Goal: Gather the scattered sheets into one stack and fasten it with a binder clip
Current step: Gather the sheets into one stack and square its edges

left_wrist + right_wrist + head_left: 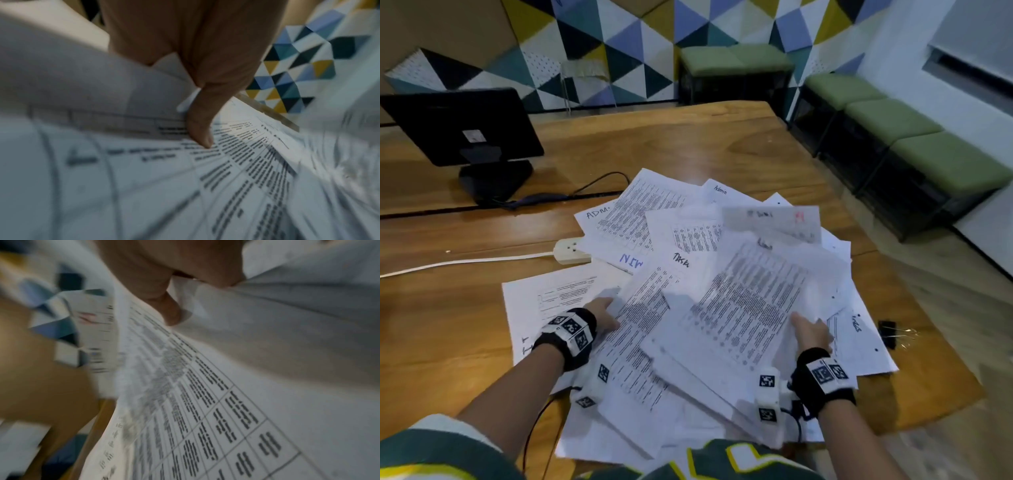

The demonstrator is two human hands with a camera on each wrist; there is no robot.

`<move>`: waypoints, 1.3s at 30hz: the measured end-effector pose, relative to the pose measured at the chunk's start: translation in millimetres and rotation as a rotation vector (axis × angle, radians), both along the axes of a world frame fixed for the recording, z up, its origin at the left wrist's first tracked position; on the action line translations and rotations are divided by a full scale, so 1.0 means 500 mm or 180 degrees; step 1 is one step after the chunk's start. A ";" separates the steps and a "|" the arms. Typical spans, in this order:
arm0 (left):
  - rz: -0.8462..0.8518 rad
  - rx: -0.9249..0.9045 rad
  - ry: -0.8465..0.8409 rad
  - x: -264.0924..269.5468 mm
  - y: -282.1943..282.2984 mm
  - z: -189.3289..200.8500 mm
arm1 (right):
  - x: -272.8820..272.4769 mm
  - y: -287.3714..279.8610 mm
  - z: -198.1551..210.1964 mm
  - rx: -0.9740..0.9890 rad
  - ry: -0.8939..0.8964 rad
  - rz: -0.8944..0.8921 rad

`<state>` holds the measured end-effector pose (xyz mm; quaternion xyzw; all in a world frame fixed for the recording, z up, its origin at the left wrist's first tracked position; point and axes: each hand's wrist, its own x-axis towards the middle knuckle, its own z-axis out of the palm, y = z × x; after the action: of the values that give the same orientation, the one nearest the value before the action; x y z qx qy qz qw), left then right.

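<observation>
On the wooden table (688,144) the printed sheets (722,291) still lie fanned out, so gathering seems to be the step in hand. The left hand (602,313) pinches sheets at the left side, and the right hand (810,334) grips a lifted bundle. Next, the edges need squaring. The binder clip (888,333) waits at the right.

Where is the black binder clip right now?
In the head view, the black binder clip lies on the wooden table, on the person's right, beside the right edge of the scattered sheets and beyond the right hand.
</observation>
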<state>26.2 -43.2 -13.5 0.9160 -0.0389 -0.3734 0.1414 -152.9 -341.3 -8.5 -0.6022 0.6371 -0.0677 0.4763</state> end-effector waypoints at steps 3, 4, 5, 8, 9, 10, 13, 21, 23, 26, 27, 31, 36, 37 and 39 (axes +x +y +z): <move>0.0194 -0.0176 0.0005 -0.018 0.011 -0.010 | -0.001 0.000 -0.010 0.0144 0.0315 0.0043; 0.0247 -0.0182 0.0084 -0.023 0.016 -0.013 | 0.005 0.001 -0.007 0.0142 0.0243 0.0018; 0.0308 -0.0210 0.0175 -0.030 0.019 -0.015 | 0.012 0.006 -0.004 0.0159 0.0149 -0.0017; 0.0320 -0.0203 0.0469 -0.046 0.022 -0.010 | 0.030 0.017 0.001 0.0210 -0.0270 -0.0269; 0.0307 -0.0250 0.0515 -0.049 0.023 -0.010 | 0.032 0.021 -0.002 0.0191 -0.0425 -0.0337; 0.0356 -0.0336 0.0566 -0.050 0.021 -0.012 | 0.033 0.023 -0.004 0.0143 -0.0529 -0.0323; 0.0659 -0.0927 0.0567 -0.053 0.020 -0.019 | 0.027 0.020 -0.008 0.0148 -0.0790 -0.0124; 0.1548 -0.1186 -0.0096 -0.068 0.027 -0.029 | -0.011 -0.039 0.004 0.0900 -0.0860 0.0373; 0.1773 -0.1341 -0.0108 -0.080 0.027 -0.027 | -0.018 -0.036 0.004 0.1091 -0.0874 0.0533; 0.1686 -0.1345 0.0067 -0.107 0.008 -0.014 | -0.007 -0.013 -0.014 0.1215 -0.0825 0.0795; 0.1619 -0.1222 0.0193 -0.115 0.001 -0.013 | 0.002 -0.001 -0.018 0.1190 -0.0870 0.0794; 0.1405 -0.1415 0.0701 -0.099 -0.002 -0.024 | 0.038 0.041 -0.023 0.0578 -0.0914 0.1227; 0.1684 -0.1794 0.0336 -0.065 -0.013 -0.011 | 0.052 0.051 -0.032 0.0587 -0.0710 0.1704; 0.1616 -0.1683 0.0198 -0.064 -0.018 -0.008 | 0.051 0.056 -0.027 0.0585 -0.0687 0.1895; 0.1553 -0.1511 0.0043 -0.061 -0.025 -0.011 | 0.053 0.059 -0.023 0.0551 -0.0674 0.2217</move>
<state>-4.2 -55.6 -19.2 0.8374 0.0964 -0.3151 0.4361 -126.6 -311.9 -19.9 -0.7300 0.3445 0.0906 0.5832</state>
